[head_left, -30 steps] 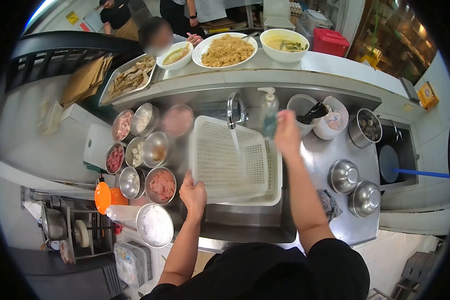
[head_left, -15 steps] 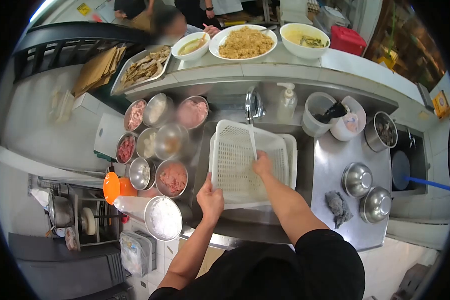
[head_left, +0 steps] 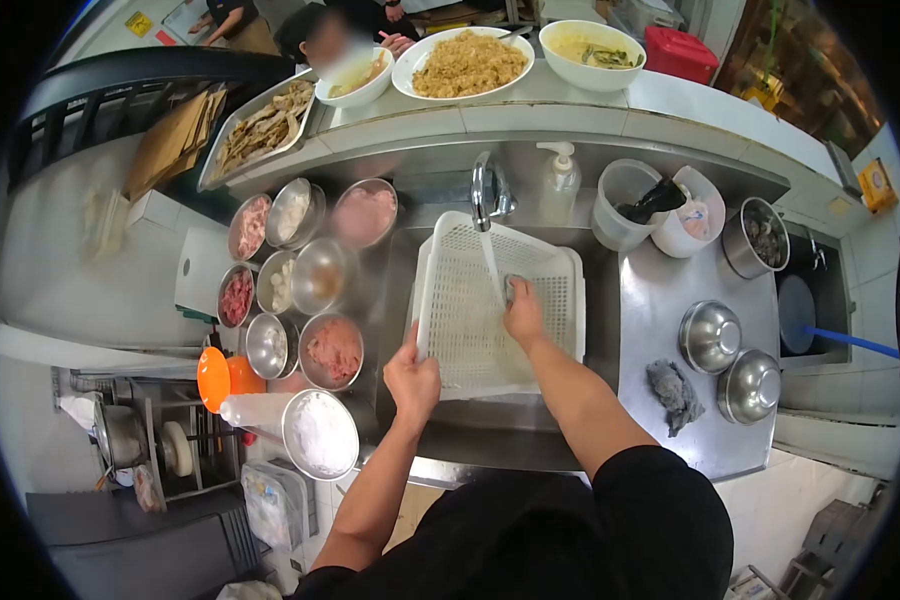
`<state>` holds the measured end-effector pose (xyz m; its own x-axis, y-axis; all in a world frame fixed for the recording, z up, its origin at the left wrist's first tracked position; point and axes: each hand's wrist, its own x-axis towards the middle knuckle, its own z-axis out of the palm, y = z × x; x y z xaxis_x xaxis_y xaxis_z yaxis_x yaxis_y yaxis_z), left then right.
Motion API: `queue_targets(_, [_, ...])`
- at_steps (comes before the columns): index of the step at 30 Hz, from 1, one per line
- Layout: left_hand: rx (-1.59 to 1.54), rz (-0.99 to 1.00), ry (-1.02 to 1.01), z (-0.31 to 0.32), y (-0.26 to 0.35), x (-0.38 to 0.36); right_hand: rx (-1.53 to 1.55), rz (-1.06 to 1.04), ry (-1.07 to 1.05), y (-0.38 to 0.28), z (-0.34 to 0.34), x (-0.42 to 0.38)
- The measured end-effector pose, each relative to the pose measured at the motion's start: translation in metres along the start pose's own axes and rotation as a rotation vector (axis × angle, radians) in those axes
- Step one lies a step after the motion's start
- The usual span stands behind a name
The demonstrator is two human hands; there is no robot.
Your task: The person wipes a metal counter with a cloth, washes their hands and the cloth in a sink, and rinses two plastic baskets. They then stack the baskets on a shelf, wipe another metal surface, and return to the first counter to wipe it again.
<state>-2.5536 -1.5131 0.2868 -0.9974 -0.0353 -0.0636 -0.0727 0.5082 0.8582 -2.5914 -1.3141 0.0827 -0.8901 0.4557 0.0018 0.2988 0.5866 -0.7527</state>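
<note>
A white perforated plastic basket (head_left: pixel 460 330) is held tilted in the steel sink (head_left: pixel 395 300). My left hand (head_left: pixel 412 380) is closed on the basket's left edge, thumb on the near side. Inside it, my right hand (head_left: pixel 526 315) presses a small grey scrubbing pad (head_left: pixel 511 286) against the mesh; the fingers cover part of the pad. Water runs from the faucet (head_left: pixel 483 190) into the basket, just left of my right hand. Another white plastic container (head_left: pixel 577 300) shows behind and to the right of the basket.
Steel bowls of raw meat (head_left: pixel 335 352) and other food crowd the left side. To the right lie a grey rag (head_left: pixel 673 395) and upturned steel bowls (head_left: pixel 750 386). A soap dispenser (head_left: pixel 560 185) stands behind the sink. Filled dishes, including a rice platter (head_left: pixel 465 65), line the ledge; people are beyond.
My right hand has shifted slightly within the basket, and the grey pad now shows at its fingertips. The camera view has moved a little. My left hand keeps its hold.
</note>
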Motion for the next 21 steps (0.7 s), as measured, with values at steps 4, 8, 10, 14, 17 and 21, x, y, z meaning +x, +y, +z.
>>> queue_targets(4, [-0.095, 0.071, 0.061, 0.015, -0.029, 0.009, -0.097, 0.325, -0.373, -0.013, 0.028, -0.026])
queue_targets(8, [-0.063, -0.013, 0.084, 0.021, -0.032, 0.014, 0.323, -0.026, -0.617, -0.096, 0.001, -0.079])
queue_targets(10, [-0.058, 0.017, 0.097, 0.02, -0.028, 0.018, 0.533, -0.029, -0.724, -0.109, -0.012, -0.076])
queue_targets(14, [-0.138, -0.018, 0.128, 0.011, -0.038, 0.027, 0.341, -0.211, -0.879, -0.056, -0.045, -0.068])
queue_targets(17, [-0.2, -0.207, 0.174, 0.001, -0.05, 0.032, 0.134, -0.134, -0.999, -0.025, -0.076, -0.071])
queue_targets(21, [-0.121, -0.326, 0.144, -0.004, -0.037, 0.04, 0.136, -0.563, -0.704, -0.1, -0.118, -0.092])
